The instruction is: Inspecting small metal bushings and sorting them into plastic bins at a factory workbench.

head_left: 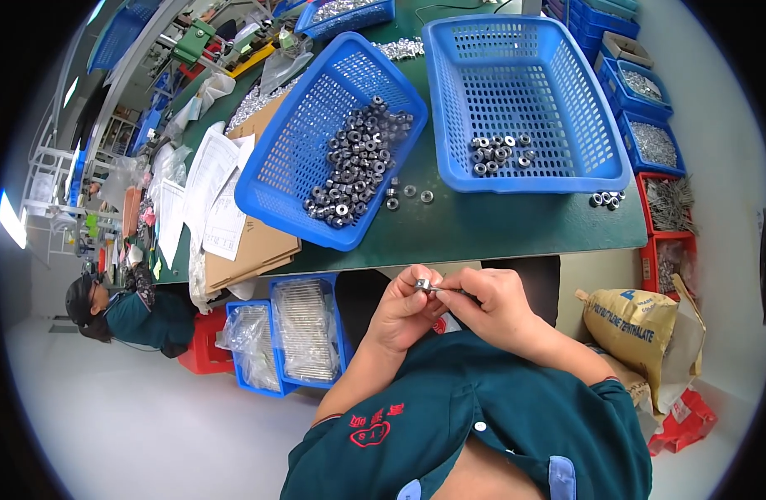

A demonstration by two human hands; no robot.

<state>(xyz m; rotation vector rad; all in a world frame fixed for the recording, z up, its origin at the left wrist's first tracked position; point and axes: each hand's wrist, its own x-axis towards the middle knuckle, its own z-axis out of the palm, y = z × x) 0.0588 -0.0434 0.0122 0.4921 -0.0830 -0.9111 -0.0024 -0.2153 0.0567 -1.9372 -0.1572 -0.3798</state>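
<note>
My left hand pinches a small shiny metal collar in front of my chest, just off the table's front edge. My right hand is closed round a thin dark rod-like tool, whose tip meets the collar; most of the tool is hidden by the fingers. Beyond my hands, a tilted blue perforated basket holds a heap of similar metal collars. To its right, another blue basket contains a smaller group of collars. A few loose rings lie between the two baskets.
Cardboard and papers lie left on the green table. Below are blue crates of metal parts. At right stand stacked bins and a yellow sack. Another person sits at far left.
</note>
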